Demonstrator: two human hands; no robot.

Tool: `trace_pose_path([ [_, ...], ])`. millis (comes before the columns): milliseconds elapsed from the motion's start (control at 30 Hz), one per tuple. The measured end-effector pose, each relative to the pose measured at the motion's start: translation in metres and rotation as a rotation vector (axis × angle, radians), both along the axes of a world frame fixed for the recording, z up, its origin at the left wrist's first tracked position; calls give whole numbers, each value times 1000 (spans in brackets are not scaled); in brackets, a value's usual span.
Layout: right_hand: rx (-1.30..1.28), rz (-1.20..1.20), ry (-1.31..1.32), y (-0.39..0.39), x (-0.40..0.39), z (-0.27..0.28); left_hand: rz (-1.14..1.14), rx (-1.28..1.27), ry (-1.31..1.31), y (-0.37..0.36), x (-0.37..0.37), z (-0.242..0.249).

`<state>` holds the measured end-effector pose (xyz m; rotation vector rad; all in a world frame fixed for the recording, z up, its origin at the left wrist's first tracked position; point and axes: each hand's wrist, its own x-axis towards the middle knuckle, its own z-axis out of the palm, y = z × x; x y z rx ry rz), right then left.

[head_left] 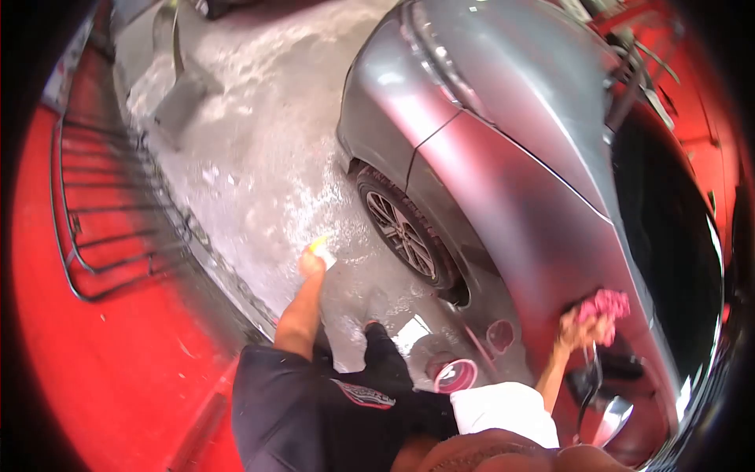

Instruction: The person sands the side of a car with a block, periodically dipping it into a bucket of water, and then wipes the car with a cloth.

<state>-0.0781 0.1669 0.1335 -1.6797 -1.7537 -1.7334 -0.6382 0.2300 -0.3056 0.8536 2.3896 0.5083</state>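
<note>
My right hand [580, 330] presses a bunched pink cloth [604, 308] against the side of a grey car [535, 212], below the dark windows. Out to the left, over the wet floor, my left hand [311, 264] is closed around what looks like a spray bottle [321, 250] with a yellow head and a whitish body. Its details are small and blurred. The front wheel [401, 236] lies between my two arms.
A pink bucket [456, 375] stands on the wet concrete floor [259, 157] near my feet. Black metal racks [106, 212] line the red wall [102, 354] at left. A car mirror [613, 417] juts out below my right hand. Equipment [641, 71] sits beyond the car.
</note>
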Motion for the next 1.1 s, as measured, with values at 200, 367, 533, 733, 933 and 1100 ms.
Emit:
trace_pose_path([
  [200, -251, 148, 1262, 20, -212, 8, -822, -480, 289, -113, -214, 129],
  [367, -460, 382, 1679, 26, -342, -42, -893, -178, -69, -63, -235, 248],
  [533, -898, 467, 2146, 66, -424, -27, -1137, -92, -863, 17, -132, 324],
  [733, -1134, 587, 1874, 164, -440, -21, -723, 319, -1241, 137, -60, 357],
  [933, -1335, 758, 1349, 247, -451, -15, -464, 501, -1331, 208, -123, 402],
  [1100, -1245, 653, 1453, 265, -466, 8, -613, 476, -1144, 245, -131, 398],
])
